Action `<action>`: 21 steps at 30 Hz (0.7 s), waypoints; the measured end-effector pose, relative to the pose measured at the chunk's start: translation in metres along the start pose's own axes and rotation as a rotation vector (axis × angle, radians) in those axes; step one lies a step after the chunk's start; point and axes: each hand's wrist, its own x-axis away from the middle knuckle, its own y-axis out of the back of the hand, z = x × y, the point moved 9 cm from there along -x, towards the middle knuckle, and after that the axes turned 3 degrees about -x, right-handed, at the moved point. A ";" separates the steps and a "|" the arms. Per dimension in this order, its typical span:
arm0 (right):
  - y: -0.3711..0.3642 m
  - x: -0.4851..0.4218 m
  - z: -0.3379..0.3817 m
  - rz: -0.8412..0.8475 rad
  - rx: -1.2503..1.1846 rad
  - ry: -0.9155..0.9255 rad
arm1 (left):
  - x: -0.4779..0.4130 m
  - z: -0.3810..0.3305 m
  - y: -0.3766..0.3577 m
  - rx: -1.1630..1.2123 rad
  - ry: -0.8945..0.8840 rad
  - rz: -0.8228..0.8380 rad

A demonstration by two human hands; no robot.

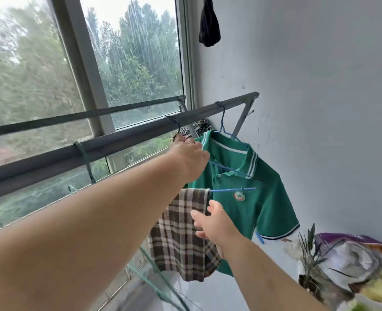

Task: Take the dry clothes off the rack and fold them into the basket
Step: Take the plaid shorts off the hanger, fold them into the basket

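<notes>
We found the grey rack (pixel 118 142) by the window with three hangers hooked over its front bar: a green hanger (pixel 84 158), a dark-hooked hanger (pixel 174 123), and a blue hanger (pixel 223 122) carrying a green polo shirt (pixel 252 212). A plaid cloth (pixel 181 239) hung beside the shirt.

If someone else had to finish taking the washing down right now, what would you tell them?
Left hand: grips the hanger just under its hook on the rack bar.
Right hand: open, reaching for the plaid cloth; touch unclear.
Green polo shirt hangs beside it on a blue hanger. Black garment hangs higher up.
Done: nothing folded in view; no basket in view.
Left: lift off the plaid cloth, then the shirt, and fold both.
</notes>
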 end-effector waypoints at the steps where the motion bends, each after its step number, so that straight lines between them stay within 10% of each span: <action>1: -0.003 -0.005 -0.002 -0.013 -0.051 -0.010 | -0.002 0.002 -0.001 0.001 -0.002 -0.024; 21: -0.023 -0.002 0.025 0.030 -0.117 -0.044 | -0.015 0.000 -0.009 -0.033 0.077 -0.132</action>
